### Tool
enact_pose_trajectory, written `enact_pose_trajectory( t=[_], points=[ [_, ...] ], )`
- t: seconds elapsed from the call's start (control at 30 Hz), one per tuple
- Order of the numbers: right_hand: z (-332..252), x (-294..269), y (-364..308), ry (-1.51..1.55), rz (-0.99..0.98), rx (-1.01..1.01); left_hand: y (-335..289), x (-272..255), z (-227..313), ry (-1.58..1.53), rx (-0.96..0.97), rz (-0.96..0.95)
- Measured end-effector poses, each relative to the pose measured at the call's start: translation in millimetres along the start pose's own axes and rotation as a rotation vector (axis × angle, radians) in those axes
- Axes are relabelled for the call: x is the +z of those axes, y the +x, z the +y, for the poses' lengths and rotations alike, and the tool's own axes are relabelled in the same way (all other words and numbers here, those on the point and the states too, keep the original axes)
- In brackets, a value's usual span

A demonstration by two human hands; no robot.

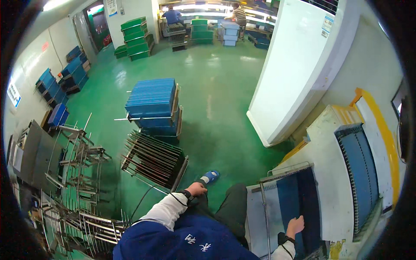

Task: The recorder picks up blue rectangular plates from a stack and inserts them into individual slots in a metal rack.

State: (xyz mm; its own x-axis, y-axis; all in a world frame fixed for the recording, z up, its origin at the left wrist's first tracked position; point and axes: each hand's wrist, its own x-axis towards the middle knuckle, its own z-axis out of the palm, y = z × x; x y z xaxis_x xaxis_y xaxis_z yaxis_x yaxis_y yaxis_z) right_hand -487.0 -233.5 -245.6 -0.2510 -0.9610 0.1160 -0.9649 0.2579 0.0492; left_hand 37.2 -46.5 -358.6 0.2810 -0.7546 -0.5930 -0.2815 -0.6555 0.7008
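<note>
My left hand point(197, 189) is closed beside my left leg, above a blue slipper point(211, 175); nothing shows in it. My right hand point(295, 226) is over a metal-framed rack point(265, 212) at my right, its fingers curled. Whatever they may hold is hidden. Under and beside that hand lie dark blue panels point(288, 195), with a pale grey-blue section point(271, 216) to their left. Right of the rack, a white machine point(323, 173) has a slot-like opening lined with a blue panel point(359, 164) and toothed edges.
A rack of thin upright panels point(154, 158) stands ahead-left, with stacked blue racks point(151, 97) behind it. Metal frames with protruding rods point(82, 160) crowd the left. A tall white cabinet point(294, 65) stands right. Green crates point(138, 37) and two people point(172, 16) are far off.
</note>
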Motion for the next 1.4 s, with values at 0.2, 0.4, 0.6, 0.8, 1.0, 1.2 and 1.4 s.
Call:
enact_pose_trajectory(
  t=[0.2, 0.4, 0.6, 0.8, 1.0, 1.2, 1.4],
  points=[
    [2, 4, -4, 0.027, 0.049, -0.007, 2, -2, 0, -0.024, 0.017, -0.011],
    [1, 5, -3, 0.030, 0.087, -0.010, 1, -3, -4, -0.093, -0.021, -0.033],
    [-2, 0, -4, 0.017, 0.035, 0.003, -5, -4, 4, -0.092, -0.055, -0.013],
    [5, 12, -3, 0.016, 0.121, -0.012, -5, -3, 6, -0.111, -0.053, -0.011],
    [6, 18, 1, 0.009, 0.081, 0.016, -4, -2, 5, -0.125, -0.074, -0.009],
    [13, 31, 3, -0.006, 0.167, -0.007, -3, -3, 6, -0.127, -0.080, -0.022],
    [5, 16, -2, 0.011, 0.174, -0.010, -5, -3, 4, -0.105, -0.060, 0.004]
  ],
)
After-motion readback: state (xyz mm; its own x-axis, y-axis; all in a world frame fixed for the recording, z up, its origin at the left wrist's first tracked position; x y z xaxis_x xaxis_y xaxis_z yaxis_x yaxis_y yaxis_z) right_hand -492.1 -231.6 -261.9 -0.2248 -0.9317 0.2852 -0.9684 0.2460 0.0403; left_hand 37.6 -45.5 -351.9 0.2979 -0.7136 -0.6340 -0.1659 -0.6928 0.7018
